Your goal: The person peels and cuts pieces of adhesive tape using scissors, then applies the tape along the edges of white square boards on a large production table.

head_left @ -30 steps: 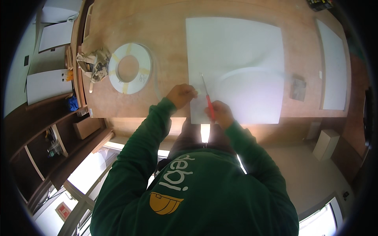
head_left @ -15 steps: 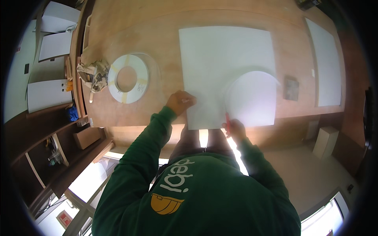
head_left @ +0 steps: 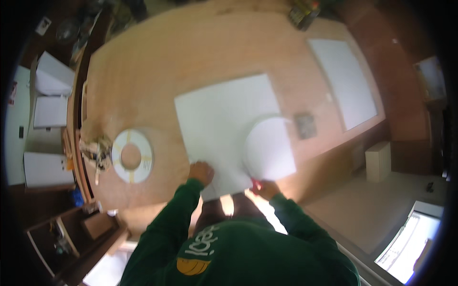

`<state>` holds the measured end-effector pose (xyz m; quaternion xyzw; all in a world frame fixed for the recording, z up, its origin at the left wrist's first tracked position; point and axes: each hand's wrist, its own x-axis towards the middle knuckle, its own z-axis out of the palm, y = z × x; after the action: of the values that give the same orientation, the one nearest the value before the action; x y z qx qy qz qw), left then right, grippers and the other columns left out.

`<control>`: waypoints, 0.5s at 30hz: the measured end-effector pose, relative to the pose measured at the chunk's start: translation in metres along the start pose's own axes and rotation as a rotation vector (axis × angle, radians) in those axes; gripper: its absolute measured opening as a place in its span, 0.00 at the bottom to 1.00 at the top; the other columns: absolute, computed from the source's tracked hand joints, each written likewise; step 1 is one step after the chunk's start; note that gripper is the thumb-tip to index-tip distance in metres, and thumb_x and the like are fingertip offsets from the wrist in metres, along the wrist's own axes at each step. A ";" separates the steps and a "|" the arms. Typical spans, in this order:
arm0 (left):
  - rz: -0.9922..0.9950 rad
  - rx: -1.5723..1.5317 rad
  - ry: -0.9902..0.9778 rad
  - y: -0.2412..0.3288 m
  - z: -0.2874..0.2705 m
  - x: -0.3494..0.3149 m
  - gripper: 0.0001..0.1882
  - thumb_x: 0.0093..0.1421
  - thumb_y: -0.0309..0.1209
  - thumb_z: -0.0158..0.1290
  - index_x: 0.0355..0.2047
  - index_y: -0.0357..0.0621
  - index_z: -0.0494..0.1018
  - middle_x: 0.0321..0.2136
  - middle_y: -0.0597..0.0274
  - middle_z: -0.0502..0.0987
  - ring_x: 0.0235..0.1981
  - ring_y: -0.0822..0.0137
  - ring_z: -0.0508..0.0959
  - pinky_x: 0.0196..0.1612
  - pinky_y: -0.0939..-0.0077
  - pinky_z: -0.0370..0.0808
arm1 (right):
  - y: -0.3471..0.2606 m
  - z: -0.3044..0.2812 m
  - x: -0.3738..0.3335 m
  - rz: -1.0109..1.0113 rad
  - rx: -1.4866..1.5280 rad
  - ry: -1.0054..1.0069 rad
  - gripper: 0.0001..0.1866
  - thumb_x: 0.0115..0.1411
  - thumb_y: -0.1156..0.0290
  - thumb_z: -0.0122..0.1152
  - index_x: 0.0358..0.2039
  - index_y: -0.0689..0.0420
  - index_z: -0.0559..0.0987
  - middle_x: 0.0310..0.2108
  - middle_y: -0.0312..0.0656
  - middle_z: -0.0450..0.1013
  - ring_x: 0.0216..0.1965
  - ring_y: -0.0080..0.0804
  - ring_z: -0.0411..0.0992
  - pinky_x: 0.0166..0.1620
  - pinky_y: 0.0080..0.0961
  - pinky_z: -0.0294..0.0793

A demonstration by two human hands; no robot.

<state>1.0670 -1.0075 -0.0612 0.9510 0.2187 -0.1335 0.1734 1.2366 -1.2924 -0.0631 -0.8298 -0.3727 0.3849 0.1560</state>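
White sheet [head_left: 224, 121] lies flat on the wooden table [head_left: 143, 86], long axis running near to far and tilted slightly left, near edge overhanging. Left hand [head_left: 202, 172] presses it open-palmed; right hand [head_left: 265, 188] clenches a red tool [head_left: 256, 184] (mostly hidden). Bare tabletop lies far and left.

wooden table [head_left: 191, 62] bears white sheets [head_left: 224, 124], ring [head_left: 132, 156], grey square [head_left: 305, 125]

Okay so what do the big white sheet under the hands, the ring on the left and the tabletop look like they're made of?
White sheet: probably paper or thin card, matte, flat, with a curved cut line around a disc shape.
Ring: likely card or foam board, white with yellowish tape-like strips; too blurred to be sure.
Tabletop: looks like light wood or plywood, tan, matte, faint grain.
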 end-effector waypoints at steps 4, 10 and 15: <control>-0.035 -0.059 0.117 0.006 0.000 -0.010 0.12 0.53 0.45 0.55 0.32 0.56 0.80 0.37 0.63 0.76 0.44 0.55 0.71 0.48 0.52 0.62 | -0.005 -0.030 -0.008 0.067 0.060 -0.128 0.29 0.48 0.40 0.61 0.31 0.56 0.81 0.33 0.50 0.77 0.38 0.48 0.75 0.42 0.39 0.72; -0.060 -0.198 0.252 0.037 -0.027 -0.001 0.13 0.58 0.44 0.53 0.26 0.50 0.79 0.30 0.60 0.79 0.40 0.54 0.75 0.44 0.52 0.65 | -0.022 -0.067 -0.028 0.117 0.173 -0.095 0.32 0.47 0.40 0.66 0.35 0.59 0.79 0.35 0.49 0.77 0.39 0.45 0.75 0.42 0.37 0.72; -0.089 -0.375 0.109 0.046 -0.027 0.016 0.19 0.61 0.44 0.49 0.21 0.44 0.76 0.22 0.53 0.78 0.35 0.51 0.76 0.40 0.55 0.69 | -0.024 -0.072 -0.034 0.062 0.157 -0.055 0.35 0.47 0.36 0.64 0.33 0.61 0.78 0.31 0.52 0.76 0.35 0.49 0.75 0.38 0.39 0.72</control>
<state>1.1073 -1.0300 -0.0302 0.8973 0.2907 -0.0463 0.3290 1.2647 -1.2995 0.0152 -0.8154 -0.3196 0.4402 0.1981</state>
